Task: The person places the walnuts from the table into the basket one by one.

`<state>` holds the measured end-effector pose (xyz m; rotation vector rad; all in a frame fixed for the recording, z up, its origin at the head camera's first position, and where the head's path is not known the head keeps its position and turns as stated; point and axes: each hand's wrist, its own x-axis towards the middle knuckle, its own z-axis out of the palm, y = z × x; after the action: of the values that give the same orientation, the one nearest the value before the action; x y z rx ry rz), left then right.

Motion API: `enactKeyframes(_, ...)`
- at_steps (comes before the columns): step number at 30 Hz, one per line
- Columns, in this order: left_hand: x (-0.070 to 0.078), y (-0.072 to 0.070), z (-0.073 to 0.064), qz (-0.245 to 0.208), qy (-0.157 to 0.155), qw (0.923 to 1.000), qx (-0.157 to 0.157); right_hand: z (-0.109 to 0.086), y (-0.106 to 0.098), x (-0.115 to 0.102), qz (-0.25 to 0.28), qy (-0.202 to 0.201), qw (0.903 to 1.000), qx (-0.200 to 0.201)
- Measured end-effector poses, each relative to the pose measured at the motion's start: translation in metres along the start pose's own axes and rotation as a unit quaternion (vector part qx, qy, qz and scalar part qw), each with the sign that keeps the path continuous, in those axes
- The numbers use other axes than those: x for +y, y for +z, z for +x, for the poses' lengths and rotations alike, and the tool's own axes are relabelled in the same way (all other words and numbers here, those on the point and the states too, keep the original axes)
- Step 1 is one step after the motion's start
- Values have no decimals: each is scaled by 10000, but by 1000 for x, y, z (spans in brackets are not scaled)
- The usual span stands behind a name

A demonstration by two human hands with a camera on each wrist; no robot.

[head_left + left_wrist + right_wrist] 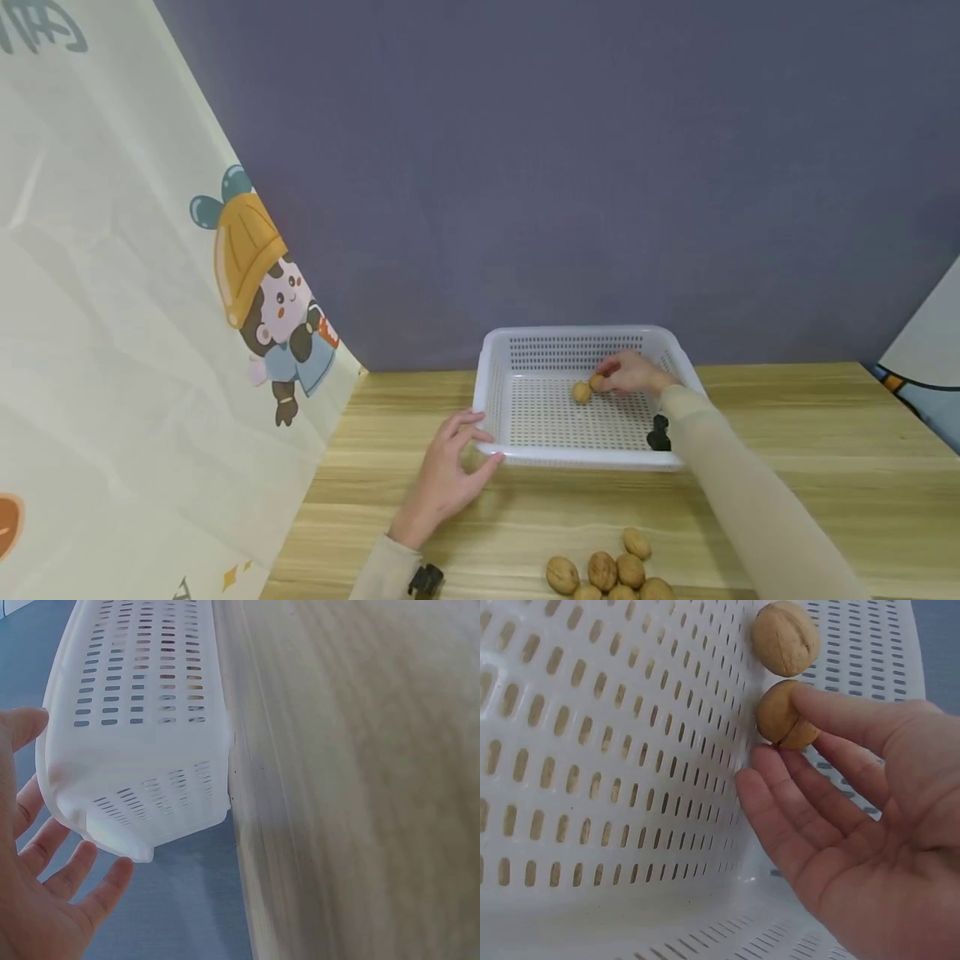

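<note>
Inside the white perforated plastic basket [585, 457], my right hand [628, 372] pinches a walnut [784, 716] between thumb and forefinger, close over the basket's floor. The other fingers of that hand stretch out below the walnut. A second walnut [581, 392] lies on the basket floor right beside it. My left hand [447, 477] is at the basket's near left corner, thumb by the near rim and spread fingers along the left rim. In the left wrist view, the fingertips [116, 871] reach around the corner with the fingers nearly straight.
Several walnuts [602, 572] lie in a group on the wooden table [405, 400] in front of the basket. A dark blue-grey wall surface [555, 167] rises behind the basket. At the left hangs a pale sheet [105, 317] with a cartoon figure.
</note>
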<state>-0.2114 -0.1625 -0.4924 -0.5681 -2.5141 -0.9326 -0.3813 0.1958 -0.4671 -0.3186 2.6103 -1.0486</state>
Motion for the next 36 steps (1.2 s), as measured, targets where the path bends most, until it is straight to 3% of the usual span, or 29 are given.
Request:
enactKeyframes(9,0,0,2,-156,-44,9999,11,-9,-24,-16,-531,-431,9976,-127)
enactKeyframes(15,0,1,2,-217,-59,9997,52,-30,-46,-51,-666,-882,9939,-13)
enactKeyframes(21,1,0,1,-231,-56,9997,2,-57,-55,-82,-533,-1353,9893,151)
enactKeyframes(29,1,1,1,-221,-47,9997,-4,-117,-27,-107,58,-2032,9762,749)
enactKeyframes(36,1,3,0,-242,-22,9997,41,-157,14,-98,874,-2389,9658,504)
